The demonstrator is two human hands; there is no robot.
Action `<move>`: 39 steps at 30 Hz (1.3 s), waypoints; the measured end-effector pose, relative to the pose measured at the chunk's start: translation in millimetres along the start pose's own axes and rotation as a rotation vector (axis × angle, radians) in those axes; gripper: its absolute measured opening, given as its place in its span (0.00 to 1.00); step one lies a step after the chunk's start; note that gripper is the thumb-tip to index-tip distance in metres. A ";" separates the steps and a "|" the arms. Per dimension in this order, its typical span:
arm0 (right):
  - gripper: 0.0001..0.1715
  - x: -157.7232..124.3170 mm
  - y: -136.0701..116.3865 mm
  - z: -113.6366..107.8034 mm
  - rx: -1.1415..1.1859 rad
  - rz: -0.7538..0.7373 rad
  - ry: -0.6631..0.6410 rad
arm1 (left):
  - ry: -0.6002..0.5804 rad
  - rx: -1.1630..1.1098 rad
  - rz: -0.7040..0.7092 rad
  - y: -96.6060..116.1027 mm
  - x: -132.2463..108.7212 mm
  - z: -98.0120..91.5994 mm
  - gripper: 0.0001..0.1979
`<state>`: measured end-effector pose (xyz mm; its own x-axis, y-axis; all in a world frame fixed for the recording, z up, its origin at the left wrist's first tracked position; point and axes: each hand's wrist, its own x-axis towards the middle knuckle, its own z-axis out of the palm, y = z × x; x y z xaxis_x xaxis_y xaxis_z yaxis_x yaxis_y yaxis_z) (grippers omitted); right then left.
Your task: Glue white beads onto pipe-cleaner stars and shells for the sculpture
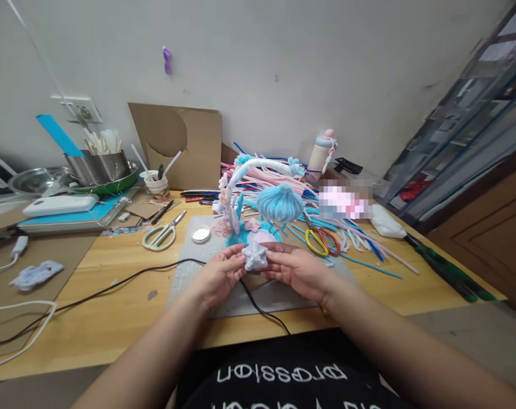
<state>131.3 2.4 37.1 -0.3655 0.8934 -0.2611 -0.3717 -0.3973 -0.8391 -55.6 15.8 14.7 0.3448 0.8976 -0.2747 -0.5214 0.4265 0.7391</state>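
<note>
- Here's the pale star [255, 257], right between the two hands, knobbly face turned up!
- Left hand [221, 275] pinches its left side, thumb on top; right hand [298, 271] pinches the right side, fingers curled beneath.
- Both hands hold it above the grey mat [185, 284] on the counter [125, 318].
- Just beyond, on the far side, stands the fluffy blue craft [280, 203]; whether star and craft touch, can't tell.
- White-handled scissors [162, 233] lie farther left, yellow-and-red-handled scissors [320, 241] far right.
</note>
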 end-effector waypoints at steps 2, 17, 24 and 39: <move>0.09 -2.7 4.1 0.9 0.026 -0.039 0.003 | -0.028 0.010 -0.003 2.8 0.6 1.5 0.07; 0.12 -20.5 23.6 17.7 0.254 -0.181 0.213 | -0.253 0.079 -0.043 11.4 -3.5 3.7 0.16; 0.20 -20.1 33.1 23.4 0.286 -0.189 0.270 | -0.247 0.135 -0.006 10.9 -5.7 6.1 0.17; 0.20 -19.1 38.7 21.7 0.281 -0.227 0.267 | -0.288 0.196 -0.002 6.5 -5.5 5.2 0.20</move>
<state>105.4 -34.6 20.0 -0.0285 0.9726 -0.2305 -0.6477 -0.1936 -0.7369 -56.8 13.1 24.1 0.5661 0.8167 -0.1118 -0.3702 0.3731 0.8507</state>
